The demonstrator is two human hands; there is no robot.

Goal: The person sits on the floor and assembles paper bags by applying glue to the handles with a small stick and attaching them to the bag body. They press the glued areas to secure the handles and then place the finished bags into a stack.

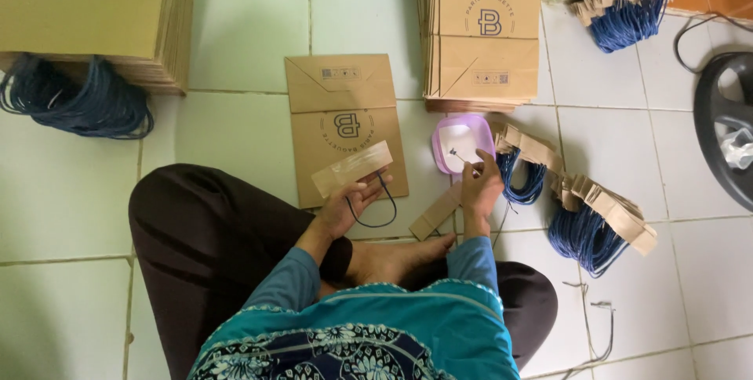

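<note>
My left hand (349, 201) holds a brown paper strip (351, 168) with a dark blue cord loop (380, 211) hanging from it, just over a flat brown paper bag (345, 117) on the tiled floor. My right hand (478, 188) pinches a thin stick whose tip reaches into a small purple tray (461, 143) of white glue. Under that hand lies another brown strip (437, 211). I sit cross-legged, with a bare foot (400, 258) between my arms.
A stack of folded paper bags (482, 31) stands ahead, another stack (94, 15) at far left with a coil of blue cord (74, 105). Bundles of strip-and-cord handles (600, 219) lie at right, more (623, 7) at top right. A dark round object (725, 125) is at the right edge.
</note>
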